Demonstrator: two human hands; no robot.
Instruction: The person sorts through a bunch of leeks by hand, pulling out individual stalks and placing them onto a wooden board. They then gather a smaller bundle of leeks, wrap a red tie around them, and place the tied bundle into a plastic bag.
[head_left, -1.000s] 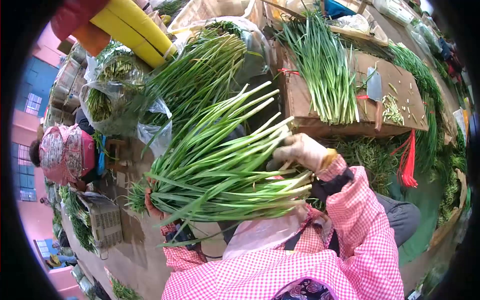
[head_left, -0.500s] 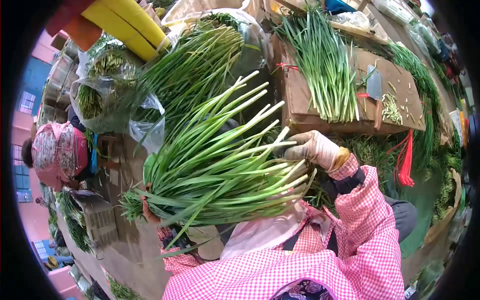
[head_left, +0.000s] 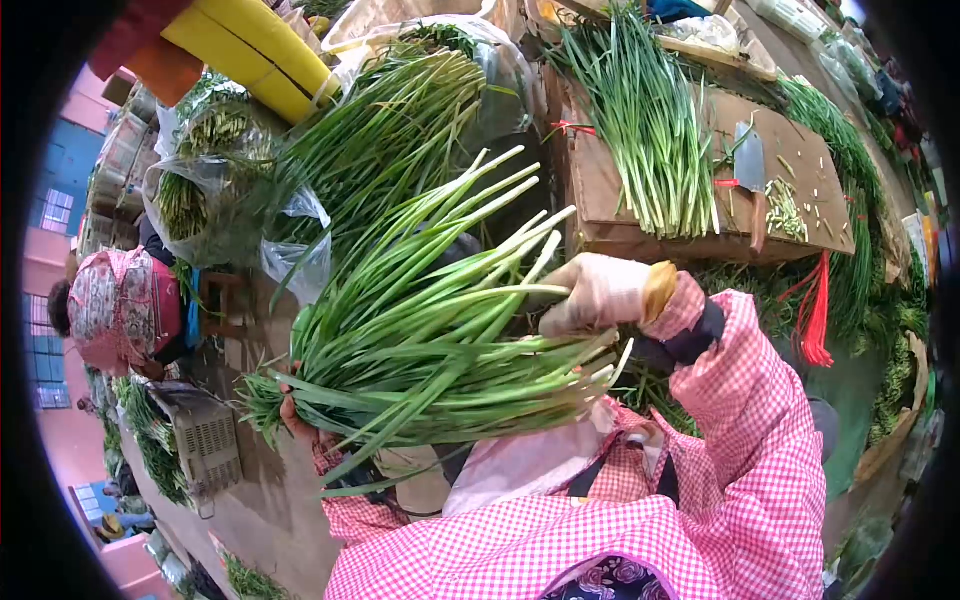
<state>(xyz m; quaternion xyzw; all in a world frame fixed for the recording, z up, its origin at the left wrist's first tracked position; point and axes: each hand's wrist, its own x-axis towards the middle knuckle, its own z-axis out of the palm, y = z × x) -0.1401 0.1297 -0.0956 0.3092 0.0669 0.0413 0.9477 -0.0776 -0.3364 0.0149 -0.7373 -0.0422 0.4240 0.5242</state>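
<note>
Right hand (head_left: 598, 296) clamps the white ends of the green onions (head_left: 430, 345), left hand (head_left: 293, 416) is under the leaves, can't tell its grip; I'd keep the ends flush.

Cleaver (head_left: 750, 165) on wooden board (head_left: 815, 160), loose scallions (head_left: 650, 130) beside it, red ties (head_left: 815, 320), bagged greens (head_left: 200, 200)

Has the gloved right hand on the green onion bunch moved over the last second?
Yes, slightly. The right hand grips the green onion bunch at its white ends, and its wrist has lifted closer to the front edge of the wooden board.
</note>
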